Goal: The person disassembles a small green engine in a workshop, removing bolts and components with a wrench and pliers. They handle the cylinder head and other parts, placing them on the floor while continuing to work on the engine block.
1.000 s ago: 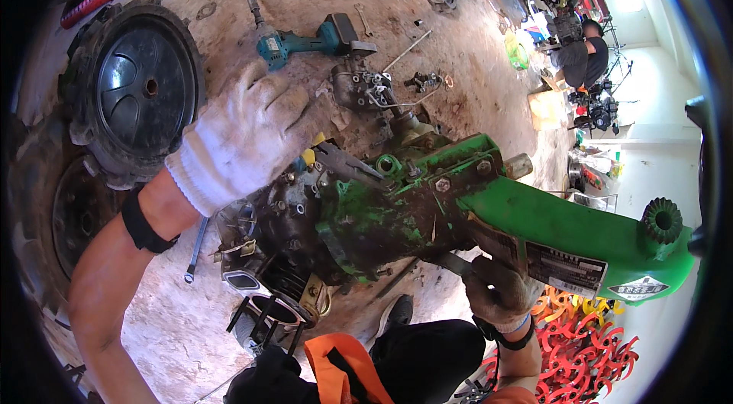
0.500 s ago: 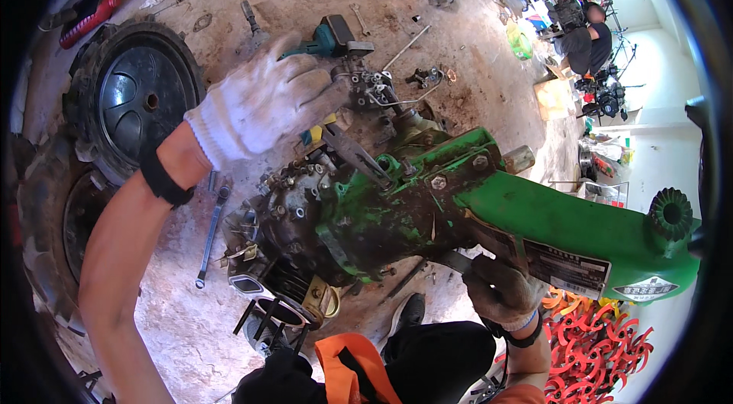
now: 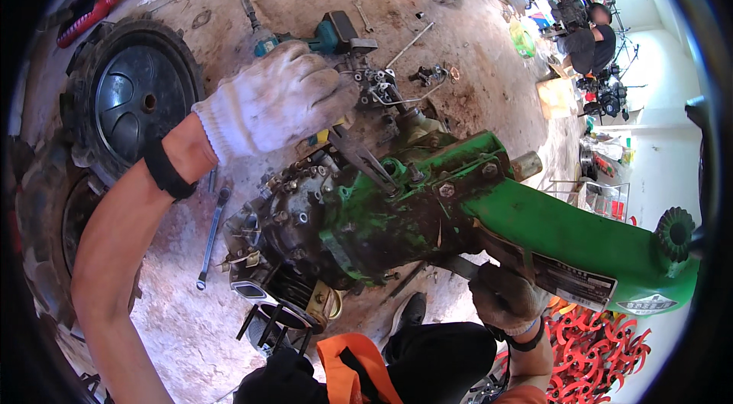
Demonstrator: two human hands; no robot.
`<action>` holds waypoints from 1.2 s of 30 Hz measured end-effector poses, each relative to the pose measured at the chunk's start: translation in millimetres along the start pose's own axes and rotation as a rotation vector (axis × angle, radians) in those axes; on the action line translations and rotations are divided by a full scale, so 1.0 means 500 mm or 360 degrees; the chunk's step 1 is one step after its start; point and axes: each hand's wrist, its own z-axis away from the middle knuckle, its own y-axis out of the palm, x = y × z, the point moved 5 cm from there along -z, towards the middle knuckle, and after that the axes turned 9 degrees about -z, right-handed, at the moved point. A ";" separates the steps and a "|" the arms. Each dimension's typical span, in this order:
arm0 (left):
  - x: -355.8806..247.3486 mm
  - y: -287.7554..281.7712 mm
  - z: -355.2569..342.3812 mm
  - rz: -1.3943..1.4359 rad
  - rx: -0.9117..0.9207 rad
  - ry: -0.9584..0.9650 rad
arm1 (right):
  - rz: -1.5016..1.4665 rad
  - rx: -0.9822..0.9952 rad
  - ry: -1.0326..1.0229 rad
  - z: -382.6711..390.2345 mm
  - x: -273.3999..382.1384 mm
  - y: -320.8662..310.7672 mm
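Note:
A greasy engine and gearbox assembly [image 3: 359, 228] with a green casing lies before me, its long green arm [image 3: 557, 224] reaching right. My left hand [image 3: 282, 102], in a white knit glove, is closed on a grey metal tool [image 3: 366, 163] with long tapered jaws, like pliers. Its tip meets the top of the casing; its handle is mostly hidden in my fist, with a bit of yellow showing below. My right hand [image 3: 505, 298], in a soiled glove, is curled under the green arm, around the end of a flat metal bar [image 3: 456, 265].
Beyond my left hand lies a teal cordless power tool [image 3: 327, 37]. A treaded wheel [image 3: 141, 98] and a long wrench [image 3: 214, 240] lie at left. Red curved blades [image 3: 588, 350] are heaped at lower right. Another person [image 3: 595, 45] sits far right among machines.
The green arm's outer end sits slightly lower and further right. My left fist has shifted a little right and down with the tool, uncovering more of the teal power tool.

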 end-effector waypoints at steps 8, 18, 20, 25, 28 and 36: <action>0.005 -0.002 -0.013 -0.0050 0.0007 0.0002 | -0.0209 -0.0150 0.0023 0.018 -0.016 0.008; 0.004 -0.011 -0.024 0.0003 -0.0027 -0.0024 | -0.0167 -0.0291 0.0137 0.012 -0.005 -0.007; 0.002 -0.013 -0.018 -0.0049 -0.0027 -0.0047 | -0.0119 -0.0298 0.0110 0.017 -0.002 -0.004; -0.005 -0.021 0.017 -0.0138 -0.0032 -0.0174 | -0.0122 -0.0315 0.0082 0.022 -0.009 0.002; -0.006 -0.013 0.026 -0.0128 -0.0009 -0.0196 | -0.0144 -0.0333 0.0101 0.018 -0.016 0.004; -0.023 0.001 0.026 -0.0153 -0.0081 -0.0155 | -0.0111 -0.0352 0.0017 0.027 -0.013 0.007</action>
